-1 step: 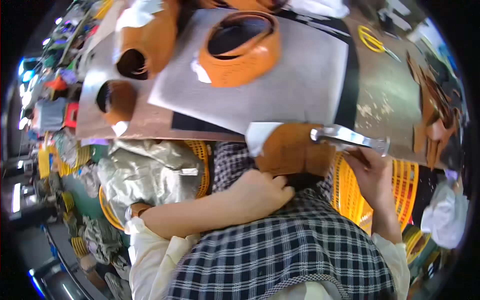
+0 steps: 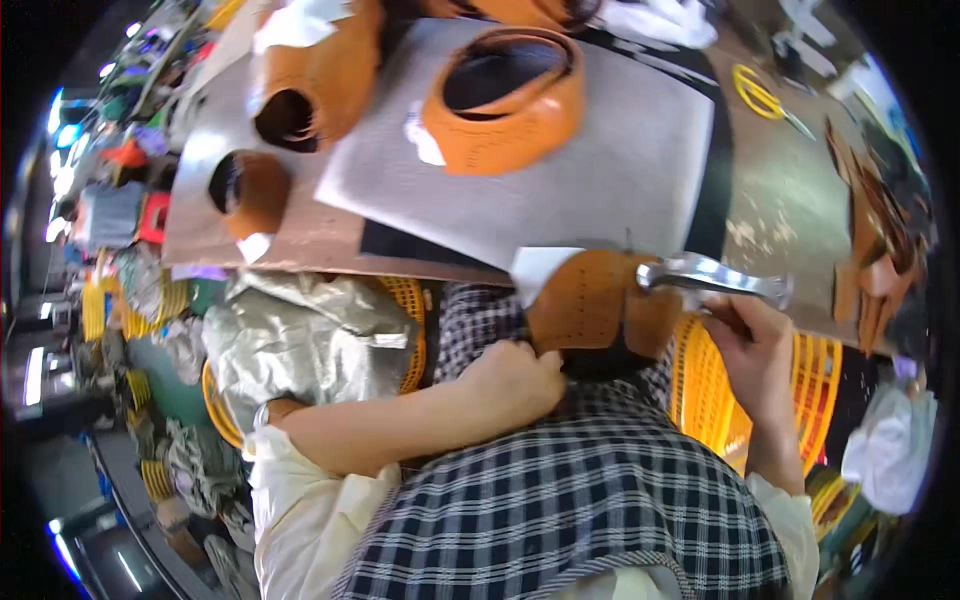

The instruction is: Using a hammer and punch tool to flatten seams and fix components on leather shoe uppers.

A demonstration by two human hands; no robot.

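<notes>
Brown leather pc (image 2: 580, 300) at edge of table (image 2: 775, 235) — L hand (image 2: 515, 378) clamped on its near rim, prob. to steady it; R hand (image 2: 752, 335) closed round metal tool (image 2: 715, 274), tip by pc's R side — orange upper (image 2: 510, 130) beyond, seemingly w/in reach

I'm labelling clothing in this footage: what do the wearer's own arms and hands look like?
The left hand and right hand wear no gloves; finer details are too blurred to tell. The left sleeve and right sleeve are plain, loose and cream-white, ending short of the wrists. Between them shows a dark-and-white checked garment.
</notes>
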